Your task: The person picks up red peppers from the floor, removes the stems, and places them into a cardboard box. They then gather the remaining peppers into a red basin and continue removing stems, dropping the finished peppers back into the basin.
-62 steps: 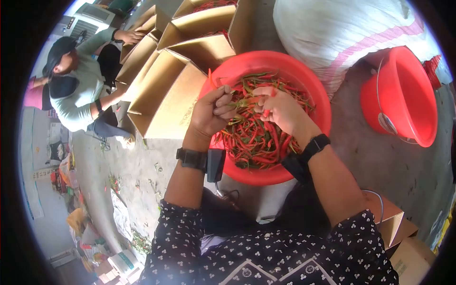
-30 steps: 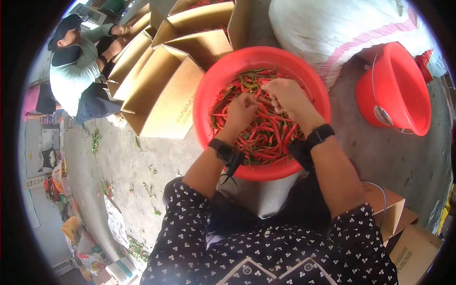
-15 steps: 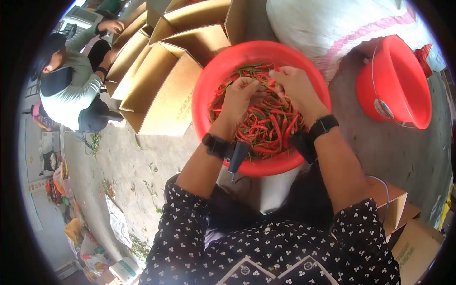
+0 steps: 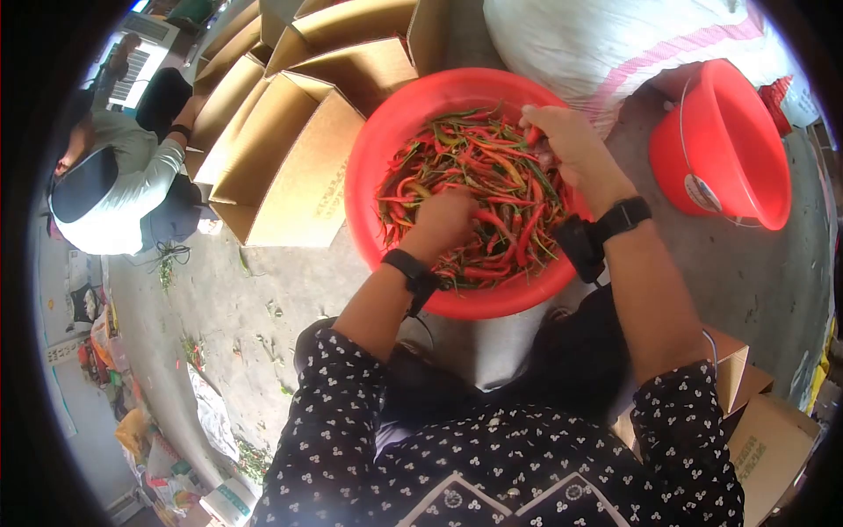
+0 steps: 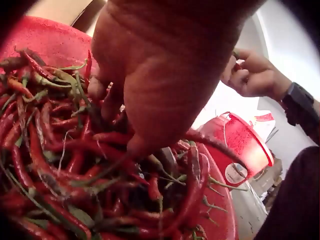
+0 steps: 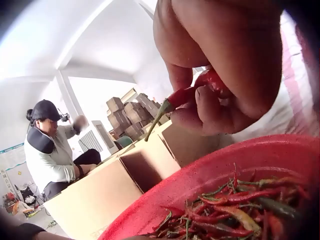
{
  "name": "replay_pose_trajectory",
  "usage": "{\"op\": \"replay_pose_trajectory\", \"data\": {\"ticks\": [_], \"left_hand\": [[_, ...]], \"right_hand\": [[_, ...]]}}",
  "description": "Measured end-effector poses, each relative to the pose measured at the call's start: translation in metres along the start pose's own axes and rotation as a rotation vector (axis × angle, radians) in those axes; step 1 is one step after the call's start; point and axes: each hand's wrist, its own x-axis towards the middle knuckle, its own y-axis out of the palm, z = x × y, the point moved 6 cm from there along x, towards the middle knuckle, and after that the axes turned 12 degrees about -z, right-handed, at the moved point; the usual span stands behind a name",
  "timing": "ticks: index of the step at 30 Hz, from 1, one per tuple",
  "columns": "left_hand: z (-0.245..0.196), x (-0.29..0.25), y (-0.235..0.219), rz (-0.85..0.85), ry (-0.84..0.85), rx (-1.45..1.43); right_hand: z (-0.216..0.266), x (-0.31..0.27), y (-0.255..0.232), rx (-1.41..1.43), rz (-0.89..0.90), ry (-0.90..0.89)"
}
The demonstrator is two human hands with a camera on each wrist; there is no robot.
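Note:
A red tub (image 4: pixel 367 149) holds a heap of red chili peppers (image 4: pixel 518 171), some of them green, with stems on. My left hand (image 4: pixel 443 220) is down at the heap, left of its middle. In the left wrist view its thumb and fingers close around a red chili pepper (image 5: pixel 212 142), which sticks out past the thumb to the right. Raised over the tub's far right rim, my right hand (image 4: pixel 571 149) grips a red chili pepper (image 6: pixel 181 97) in curled fingers. That pepper's green stem (image 6: pixel 157 120) points out and down, while the palm hides its other end.
Open cardboard boxes (image 4: pixel 303 167) stand left of the tub. A large white sack (image 4: pixel 606 53) lies behind it, and a red bucket (image 4: pixel 702 167) with a wire handle sits at right. Another person (image 4: pixel 132 176) is seated beyond the boxes. Scraps litter the floor at left.
My hands were close together over the peppers and have moved apart. The right has gone up and right with a pepper; the left has dropped lower into the heap.

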Motion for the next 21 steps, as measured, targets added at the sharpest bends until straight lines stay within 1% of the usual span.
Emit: {"op": "replay_pose_trajectory", "data": {"ticks": [1,2,4,5,7,8,9,10,11,12,13,14,15,17,18,20,21], "left_hand": [[0.009,0.001,-0.004,-0.015,-0.078,-0.084],[0.016,0.005,-0.007,-0.016,-0.078,-0.083],[0.036,0.006,-0.004,0.131,-0.441,-0.577],[0.039,0.005,-0.007,0.132,-0.447,-0.571],[0.031,0.004,-0.019,0.128,-0.670,-1.248],[0.029,0.007,-0.017,0.159,-0.610,-1.359],[0.026,0.008,-0.022,0.157,-0.609,-1.359],[0.013,0.009,-0.027,0.249,-0.547,-1.468],[0.002,0.009,-0.031,0.343,-0.480,-1.573],[0.001,0.009,-0.030,0.344,-0.480,-1.572],[-0.007,0.009,-0.031,0.442,-0.404,-1.666],[-0.015,0.008,-0.033,0.543,-0.322,-1.756],[-0.018,0.009,-0.033,0.546,-0.319,-1.755],[-0.016,0.011,-0.032,0.440,-0.377,-1.649],[-0.017,0.012,-0.036,0.438,-0.373,-1.649],[-0.011,0.014,-0.038,0.388,-0.444,-1.506],[-0.014,0.015,-0.042,0.387,-0.445,-1.508]], "right_hand": [[0.004,0.000,-0.003,-0.003,-0.006,-0.033],[0.005,-0.001,-0.005,-0.002,-0.005,-0.035],[0.002,-0.004,-0.008,0.043,-0.040,0.013],[-0.001,-0.003,-0.006,0.048,-0.035,0.016],[-0.012,-0.006,0.008,-0.055,0.140,0.086],[-0.015,-0.006,0.010,-0.054,0.141,0.084],[-0.015,-0.010,0.021,-0.061,0.208,0.070],[-0.014,-0.015,0.031,-0.069,0.275,0.058],[-0.013,-0.017,0.037,-0.070,0.275,0.058],[-0.012,-0.021,0.045,-0.089,0.322,0.048],[-0.011,-0.023,0.049,-0.107,0.368,0.039],[-0.014,-0.019,0.050,-0.144,0.375,0.025],[-0.012,-0.020,0.049,-0.144,0.371,0.023],[-0.009,-0.021,0.045,-0.093,0.317,0.068],[-0.007,-0.021,0.045,-0.094,0.316,0.065],[-0.005,-0.018,0.040,-0.038,0.285,0.071],[-0.005,-0.016,0.039,-0.040,0.286,0.073]]}}
